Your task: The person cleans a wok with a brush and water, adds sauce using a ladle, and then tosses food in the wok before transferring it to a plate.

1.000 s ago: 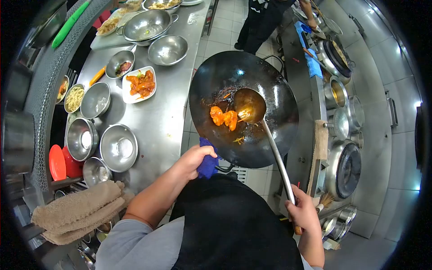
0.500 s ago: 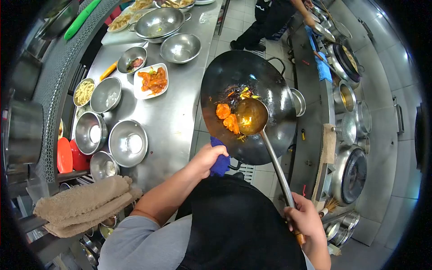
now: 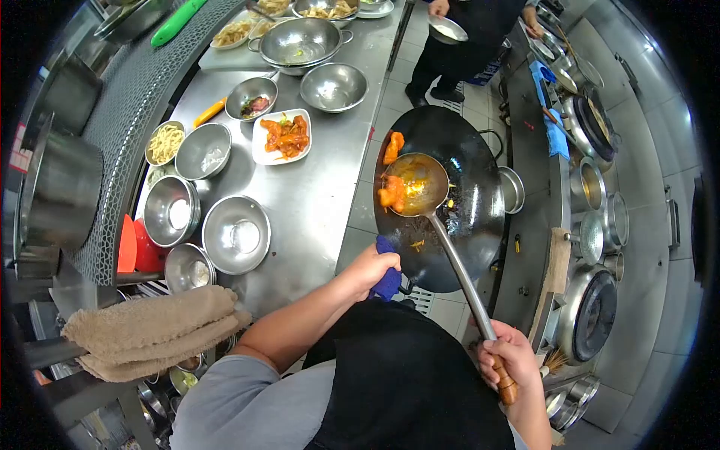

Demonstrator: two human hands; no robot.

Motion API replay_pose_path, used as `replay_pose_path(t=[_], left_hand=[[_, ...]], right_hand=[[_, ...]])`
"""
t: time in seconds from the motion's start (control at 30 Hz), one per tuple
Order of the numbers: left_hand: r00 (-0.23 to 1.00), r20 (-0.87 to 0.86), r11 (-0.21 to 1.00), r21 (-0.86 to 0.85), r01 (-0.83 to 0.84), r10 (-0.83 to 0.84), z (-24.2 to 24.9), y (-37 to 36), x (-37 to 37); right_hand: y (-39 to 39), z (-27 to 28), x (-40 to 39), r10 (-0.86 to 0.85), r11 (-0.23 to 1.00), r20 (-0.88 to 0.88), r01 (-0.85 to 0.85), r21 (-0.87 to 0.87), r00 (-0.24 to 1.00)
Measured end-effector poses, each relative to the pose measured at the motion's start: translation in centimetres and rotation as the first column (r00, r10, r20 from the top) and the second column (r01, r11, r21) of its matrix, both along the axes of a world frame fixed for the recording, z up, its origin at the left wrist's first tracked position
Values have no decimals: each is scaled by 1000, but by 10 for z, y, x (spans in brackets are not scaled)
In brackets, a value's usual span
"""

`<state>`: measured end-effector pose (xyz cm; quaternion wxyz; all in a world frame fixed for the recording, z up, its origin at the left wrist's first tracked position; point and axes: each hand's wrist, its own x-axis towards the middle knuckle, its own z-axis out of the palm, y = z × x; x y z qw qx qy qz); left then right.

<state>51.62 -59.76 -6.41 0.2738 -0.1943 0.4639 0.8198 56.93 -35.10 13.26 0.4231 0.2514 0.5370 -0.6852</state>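
My left hand (image 3: 373,268) is closed on a dark blue cloth (image 3: 388,279) at the near handle of the black wok (image 3: 465,240). My right hand (image 3: 508,358) grips the wooden end of a long-handled ladle (image 3: 459,262). The ladle's bowl is inside the wok, at its left side, with oily orange liquid in it. One orange-coated piece of food (image 3: 394,148) lies above the ladle bowl near the wok's edge, and other orange food is at the bowl's left rim. Small yellow scraps lie on the wok's surface.
On the steel counter (image 3: 315,187) at left stand metal bowls (image 3: 236,235), a white dish (image 3: 259,146) of orange food and a bowl of noodles (image 3: 165,144). Folded towels (image 3: 154,322) hang near left. Another person (image 3: 469,45) stands beyond the wok, holding a small bowl (image 3: 448,30).
The orange pieces have shifted to the wok's left edge, and the ladle now covers part of them. The other person has come further into view, with a bowl in one hand.
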Motion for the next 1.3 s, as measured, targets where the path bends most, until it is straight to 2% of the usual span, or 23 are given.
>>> replay_pose_path(t=[0.23, 0.27, 0.4, 0.5, 0.63, 0.7, 0.73, 0.77, 0.83, 0.9, 0.97, 1.0, 1.03, 1.1, 1.13, 1.17, 1.23, 1.27, 1.3], left_hand=[[993, 112, 999, 15, -48, 46, 7, -13, 0], [989, 142, 998, 50, -39, 32, 8, -17, 0], [976, 213, 982, 169, -83, 46, 4, -22, 4], [970, 240, 979, 183, -89, 44, 11, -26, 9], [972, 234, 974, 212, -74, 23, 13, -30, 12], [973, 227, 970, 221, -100, 49, 16, -27, 14], [972, 226, 969, 220, -116, 65, 15, -27, 15], [975, 215, 967, 230, -111, 60, 11, -26, 17], [978, 200, 964, 240, -111, 63, 9, -25, 19], [979, 196, 966, 238, -101, 54, 9, -25, 22], [980, 188, 965, 235, -114, 70, 4, -24, 26], [980, 184, 964, 240, -116, 73, 1, -24, 28], [980, 183, 962, 245, -119, 75, 4, -26, 29], [978, 197, 958, 259, -125, 74, 10, -29, 32], [976, 206, 958, 260, -119, 65, 11, -30, 34], [975, 216, 959, 260, -114, 58, 11, -31, 36], [977, 206, 955, 272, -115, 59, 12, -34, 38], [980, 191, 954, 283, -100, 47, 12, -35, 39], [978, 205, 951, 290, -104, 44, 10, -35, 39]], right_hand=[[4, -2, 8, 17, 999, 54, -15, -34, 998], [3, -2, 10, 35, 999, 61, -37, 27, 998], [4, 0, 15, 47, 998, 53, -50, 45, 997], [1, 6, 14, 16, 999, 56, -18, 27, 998], [-17, 18, -4, 82, 992, -112, -70, 110, 990], [-33, 20, -19, 166, 978, -215, -132, 162, 963], [-44, 23, -30, 270, 948, -245, -213, 236, 931], [-59, 23, -40, 281, 946, -246, -224, 235, 928], [-95, 18, -61, 475, 859, -345, -340, 383, 810], [-128, 0, -77, 599, 783, -415, -390, 484, 685], [-147, -36, -88, 689, 723, -588, -356, 592, 423], [-157, -41, -95, 732, 681, -581, -370, 631, 356], [-166, -38, -103, 736, 677, -580, -378, 632, 349], [-181, -30, -114, 824, 542, -304, -511, 667, 478], [-185, -38, -114, 832, 537, -357, -453, 712, 424], [-184, -49, -114, 840, 527, -353, -463, 712, 413], [-183, -60, -116, 817, 576, -522, -318, 753, 244], [-181, -57, -121, 790, 613, -539, -385, 690, 291], [-180, -58, -123, 818, 575, -503, -372, 729, 278]])
